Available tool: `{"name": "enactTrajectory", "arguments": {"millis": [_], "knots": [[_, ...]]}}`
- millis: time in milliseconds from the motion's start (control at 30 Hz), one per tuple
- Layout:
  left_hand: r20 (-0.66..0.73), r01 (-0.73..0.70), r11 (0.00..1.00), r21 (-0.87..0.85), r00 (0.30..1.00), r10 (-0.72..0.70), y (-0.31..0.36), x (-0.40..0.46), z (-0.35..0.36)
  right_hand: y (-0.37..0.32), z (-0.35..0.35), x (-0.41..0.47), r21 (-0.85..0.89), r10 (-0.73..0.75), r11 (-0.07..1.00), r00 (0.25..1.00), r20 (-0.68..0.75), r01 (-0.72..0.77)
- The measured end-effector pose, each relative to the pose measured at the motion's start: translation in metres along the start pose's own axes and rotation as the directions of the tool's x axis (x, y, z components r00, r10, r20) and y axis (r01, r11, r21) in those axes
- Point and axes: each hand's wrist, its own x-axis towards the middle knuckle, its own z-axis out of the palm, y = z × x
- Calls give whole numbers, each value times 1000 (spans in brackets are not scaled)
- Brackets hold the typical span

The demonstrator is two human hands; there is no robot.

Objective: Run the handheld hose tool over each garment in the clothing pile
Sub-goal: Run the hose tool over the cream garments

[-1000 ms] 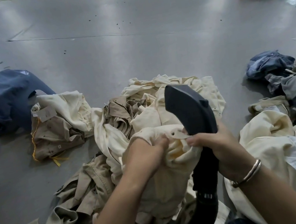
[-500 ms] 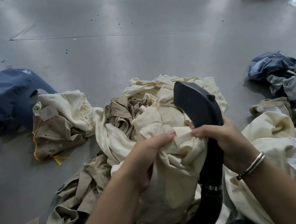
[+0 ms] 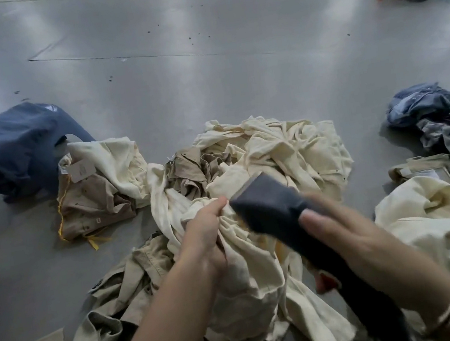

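Fingers (image 3: 217, 204) of the left hand (image 3: 201, 236) pinch a bunched fold of the cream garment (image 3: 248, 267), lifting it off the pile (image 3: 270, 145) on the floor (image 3: 201, 65). The right hand (image 3: 355, 238) curls around the neck of the dark hose tool (image 3: 264, 205), its flat head against the held cloth. Soft and light, the fabric would likely slump unless pulled taut, so a grip near the seam seems best. It looks crumpled, pale cream, faintly stained.
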Motion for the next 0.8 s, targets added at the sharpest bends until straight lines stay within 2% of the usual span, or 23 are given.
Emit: {"name": "enactTrajectory", "arguments": {"millis": [67,100,233,333,400,500,567,633,700,800], "knots": [[-38,-53,999,-4,998,53,-3,1,0,4,15,-4,-61,99,994,987,127,-92],[-39,-66,998,-5,997,66,-4,1,-1,4,17,-5,-59,127,991,985,117,-120],[-24,-116,992,52,993,117,-1,3,-2,-4,15,-1,-33,165,986,985,47,-163],[-36,-170,974,147,984,177,1,5,-3,-14,25,-1,140,176,974,984,12,-176],[-42,-195,957,213,977,209,-1,5,-3,-17,29,2,206,169,967,982,-82,-149],[-60,-173,962,209,980,189,-3,6,-4,-21,26,5,236,193,960,964,-182,-148],[-70,-169,966,194,980,185,-4,8,-4,-20,21,2,198,188,968,968,-164,-154],[-53,-167,969,181,982,179,-5,10,-3,-20,19,-1,117,185,977,980,-72,-176],[-49,-170,965,200,982,183,-7,10,-3,-21,21,-4,110,222,969,975,13,-222],[-25,-167,966,199,984,175,-8,11,-3,-22,24,0,120,247,963,968,-38,-241]]}}
